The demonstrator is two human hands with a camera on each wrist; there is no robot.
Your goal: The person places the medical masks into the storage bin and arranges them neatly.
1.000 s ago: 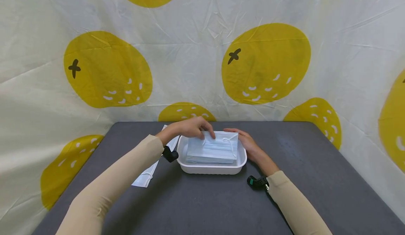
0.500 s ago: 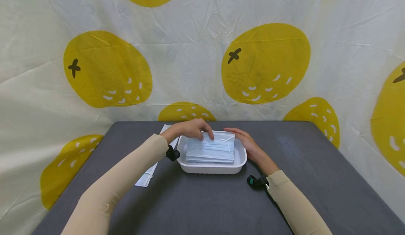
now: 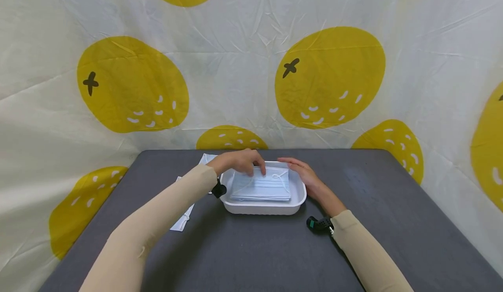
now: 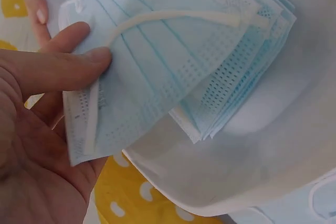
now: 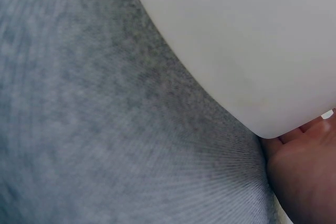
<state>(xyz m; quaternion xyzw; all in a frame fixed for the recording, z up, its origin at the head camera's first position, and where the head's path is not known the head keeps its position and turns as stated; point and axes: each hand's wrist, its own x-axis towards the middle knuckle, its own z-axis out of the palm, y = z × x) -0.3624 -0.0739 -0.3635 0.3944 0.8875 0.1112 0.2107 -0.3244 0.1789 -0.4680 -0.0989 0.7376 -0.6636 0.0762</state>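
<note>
left hand point(image 4: 42, 137) pinches mask point(image 4: 136, 59); only its wrist view shows dots point(image 4: 191, 72).

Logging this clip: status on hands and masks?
Left hand pinching top mask. Right hand against white tray. More masks stacked inside. No obstruction visible.

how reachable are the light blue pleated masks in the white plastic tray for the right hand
Probably yes: the right hand lies against the white plastic tray, whose top is open; only the left hand, pinching the top mask, might crowd it.
</note>
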